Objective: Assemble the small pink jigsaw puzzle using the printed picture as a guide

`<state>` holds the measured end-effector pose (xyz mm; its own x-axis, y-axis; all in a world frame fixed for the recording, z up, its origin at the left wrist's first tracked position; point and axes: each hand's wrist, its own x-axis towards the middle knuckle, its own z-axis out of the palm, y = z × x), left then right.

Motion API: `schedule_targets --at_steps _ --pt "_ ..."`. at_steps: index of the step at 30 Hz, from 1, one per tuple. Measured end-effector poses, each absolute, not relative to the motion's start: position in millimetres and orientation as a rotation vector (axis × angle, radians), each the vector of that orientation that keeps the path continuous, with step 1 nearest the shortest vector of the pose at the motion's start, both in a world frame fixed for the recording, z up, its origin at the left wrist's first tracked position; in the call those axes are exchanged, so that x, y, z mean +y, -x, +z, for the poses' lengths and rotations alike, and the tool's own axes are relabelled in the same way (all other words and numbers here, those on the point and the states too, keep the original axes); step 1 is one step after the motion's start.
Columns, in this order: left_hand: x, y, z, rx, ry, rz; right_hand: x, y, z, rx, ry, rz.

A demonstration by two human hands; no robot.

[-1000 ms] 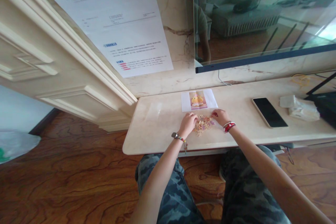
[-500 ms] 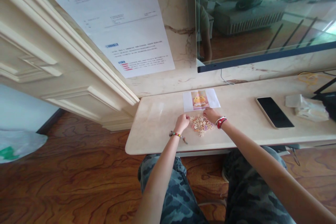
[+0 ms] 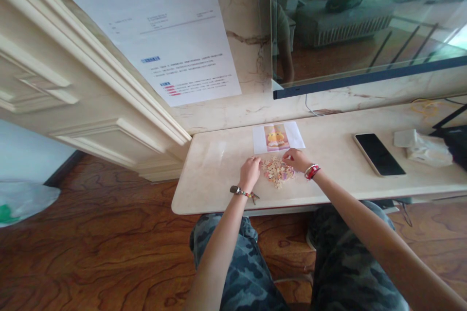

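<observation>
A loose heap of small jigsaw puzzle pieces (image 3: 278, 174) lies on the pale cabinet top, between my two hands. At the heap's left edge is my left hand (image 3: 250, 171), its fingers curled together; whatever they hold is too small to make out. My right hand (image 3: 298, 160) reaches over the upper right edge of the heap with thumb and fingertips pinched. Anything between those fingertips is hidden. Just behind the heap lies a white sheet with a printed picture (image 3: 276, 138) of yellow figures.
A phone (image 3: 379, 154) lies to the right, with a pack of tissues (image 3: 426, 149) beyond it. Above the cabinet (image 3: 204, 175) hangs a television (image 3: 339, 82). A printed paper (image 3: 197, 77) is on the wall, beside a cream door frame (image 3: 120, 82).
My left hand has rolled at the wrist, showing more of its back and the watch. The right hand's fingers have shifted slightly at the heap's edge. The whole view has shifted a little.
</observation>
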<state>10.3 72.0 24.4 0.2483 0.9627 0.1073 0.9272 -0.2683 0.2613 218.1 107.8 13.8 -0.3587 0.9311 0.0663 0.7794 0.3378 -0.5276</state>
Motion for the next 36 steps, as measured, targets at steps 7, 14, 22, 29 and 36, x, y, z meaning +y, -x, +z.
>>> schedule_targets --at_steps 7,14,22,29,36 --pt "89.5 -5.8 28.2 1.442 -2.539 0.369 101.6 -249.9 16.6 -2.078 1.618 0.215" --pt "101.2 -1.2 27.0 1.374 -2.566 0.303 88.8 -256.1 0.3 -2.385 1.704 0.202" --pt "98.6 -2.6 29.3 1.374 -2.536 0.311 68.4 -256.6 -1.9 -2.19 1.553 0.418" --pt "92.1 -1.6 34.2 1.484 -2.502 0.385 95.8 -229.5 4.0 -2.176 1.63 0.509" --pt "65.9 -3.5 35.5 1.763 -2.516 0.345 109.0 -221.2 10.6 -2.207 1.786 0.632"
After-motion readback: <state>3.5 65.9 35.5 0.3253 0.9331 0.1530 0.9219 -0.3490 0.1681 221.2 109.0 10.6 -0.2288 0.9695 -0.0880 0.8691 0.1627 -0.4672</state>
